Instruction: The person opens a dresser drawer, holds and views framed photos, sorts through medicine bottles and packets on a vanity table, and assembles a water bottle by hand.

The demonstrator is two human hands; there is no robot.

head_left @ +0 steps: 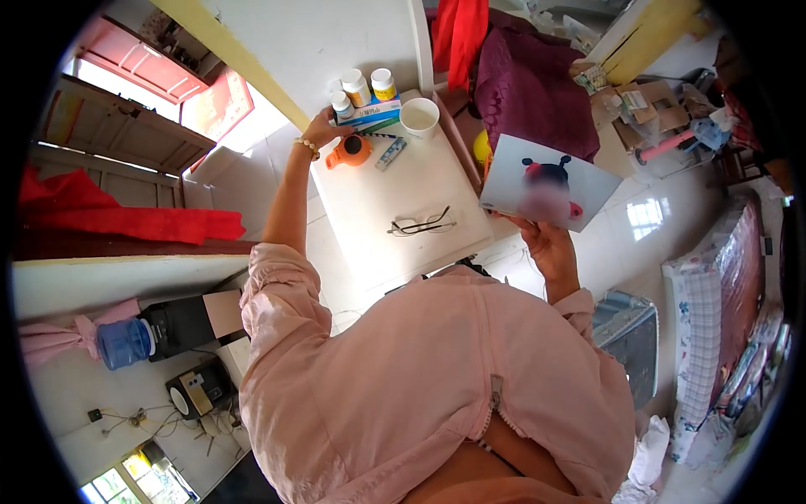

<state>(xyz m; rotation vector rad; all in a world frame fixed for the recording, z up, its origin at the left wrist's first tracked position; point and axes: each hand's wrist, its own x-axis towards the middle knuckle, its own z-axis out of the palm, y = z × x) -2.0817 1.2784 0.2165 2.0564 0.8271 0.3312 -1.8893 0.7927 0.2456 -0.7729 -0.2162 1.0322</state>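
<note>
At the far left corner of the small white table (pixel 361 214), my left hand (pixel 322 131) is closed at the end of a blue and white box (pixel 376 112), the fingertips partly hidden. Three white bottles, the nearest a small one (pixel 342 104), stand by this box. Below that hand lies an orange object with a round dark top (pixel 349 151). My right hand (pixel 550 252) grips the lower edge of a flat white picture board (pixel 512 172), which shows a cartoon figure with antennae. It is held tilted, off the table's right side.
On the table are a white cup (pixel 419 118), a small grey-blue packet (pixel 391 154) and folded eyeglasses (pixel 422 223). A purple cloth (pixel 529 88) drapes something behind the board. A grey lidded bin (pixel 628 340) and a wrapped mattress (pixel 714 311) stand at right.
</note>
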